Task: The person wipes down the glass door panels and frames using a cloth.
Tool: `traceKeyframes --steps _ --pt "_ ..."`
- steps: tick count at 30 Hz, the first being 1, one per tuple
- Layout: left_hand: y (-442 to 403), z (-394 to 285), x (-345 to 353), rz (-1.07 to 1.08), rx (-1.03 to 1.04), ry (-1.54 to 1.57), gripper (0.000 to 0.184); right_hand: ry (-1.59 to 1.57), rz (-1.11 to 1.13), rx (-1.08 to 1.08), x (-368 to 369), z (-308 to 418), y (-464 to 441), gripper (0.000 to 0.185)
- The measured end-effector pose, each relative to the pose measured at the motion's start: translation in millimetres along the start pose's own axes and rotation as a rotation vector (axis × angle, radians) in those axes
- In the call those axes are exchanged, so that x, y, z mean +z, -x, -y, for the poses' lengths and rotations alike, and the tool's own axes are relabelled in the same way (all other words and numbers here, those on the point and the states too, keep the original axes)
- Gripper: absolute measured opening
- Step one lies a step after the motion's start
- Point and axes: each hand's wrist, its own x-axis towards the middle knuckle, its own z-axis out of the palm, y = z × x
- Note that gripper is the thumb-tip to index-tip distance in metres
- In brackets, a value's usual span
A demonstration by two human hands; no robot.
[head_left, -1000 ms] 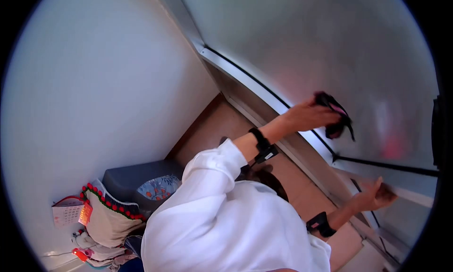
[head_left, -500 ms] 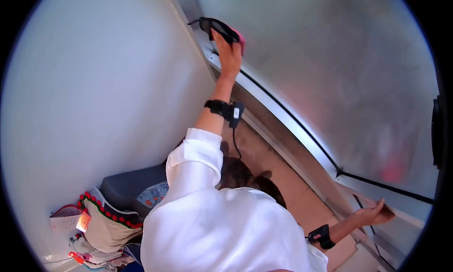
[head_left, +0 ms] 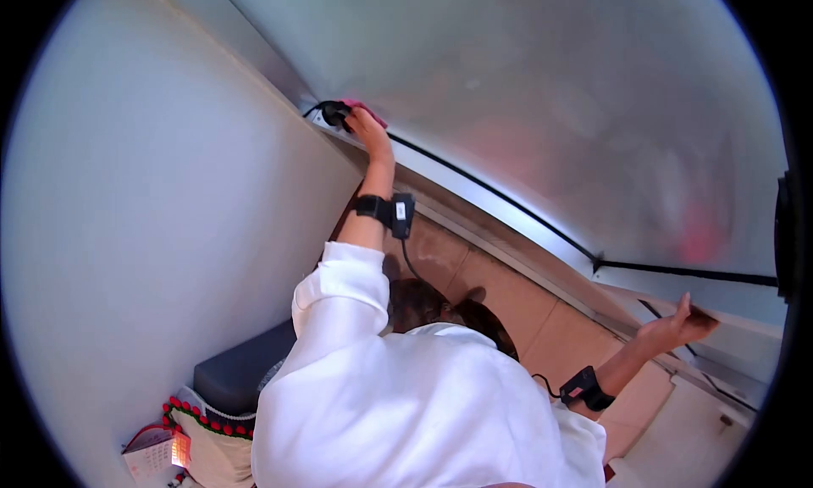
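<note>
My left hand (head_left: 370, 134) is closed on a black and pink thing (head_left: 336, 113), dark and curved on one side with a soft pink part beside the fingers; its exact kind I cannot make out. It rests at the left corner where the metal frame (head_left: 474, 183) meets the glossy grey panel (head_left: 525, 73). On the right, my right hand (head_left: 676, 327) is beside the lower edge of the frame, thumb raised and fingers stretched out, with nothing seen in it. Whether it touches the frame I cannot tell.
A pale wall (head_left: 169, 200) stands close on the left. Below it are a dark grey padded seat (head_left: 241, 365), a cream cloth with red pompoms (head_left: 216, 450) and a printed calendar-like card (head_left: 151, 454). Brown floor tiles (head_left: 542, 340) show beneath the frame.
My left hand has moved down and left with the black and pink thing, from over the panel to the frame's corner. The right hand has risen slightly, and the view has shifted.
</note>
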Motion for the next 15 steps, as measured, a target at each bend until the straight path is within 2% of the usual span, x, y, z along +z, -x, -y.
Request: traceKeyframes --steps 1,3,5,6,7,10,12,14,15 --pt "19.7 -10.0 6.5 0.024 -0.056 0.042 0.046 -0.029 -0.005 0.014 3.2 3.9 1.8 0.064" --pt "57.4 7.8 7.0 0.192 -0.037 -0.072 0.062 -0.060 0.002 0.022 3.2 3.5 3.1 0.066" --pt "114.0 -10.8 18.4 0.288 -0.011 -0.115 0.059 -0.071 0.009 0.028 0.2 -1.2 5.0 0.065" --pt "144.0 -20.0 25.3 0.305 0.081 -0.210 0.060 -0.081 0.018 0.025 -1.8 -1.8 5.5 0.065" --pt "169.2 -41.8 26.0 0.522 -0.023 -0.171 0.072 -0.115 0.009 0.036 -0.1 1.1 6.0 0.065" --pt "243.9 -46.2 38.7 0.659 0.072 -0.406 0.089 -0.139 0.051 0.046 -6.1 -1.2 5.1 0.066" --pt "275.0 -62.8 41.2 0.695 0.467 -0.463 0.080 -0.090 0.047 0.072 -8.3 -1.2 5.1 0.066" --pt "280.1 -80.7 43.7 0.714 0.543 -0.359 0.067 -0.035 0.034 0.092 -6.5 0.3 6.6 0.067" --pt "274.7 -78.0 39.2 0.707 0.543 -0.359 0.067 -0.018 0.025 0.113 -5.9 2.7 7.0 0.068"
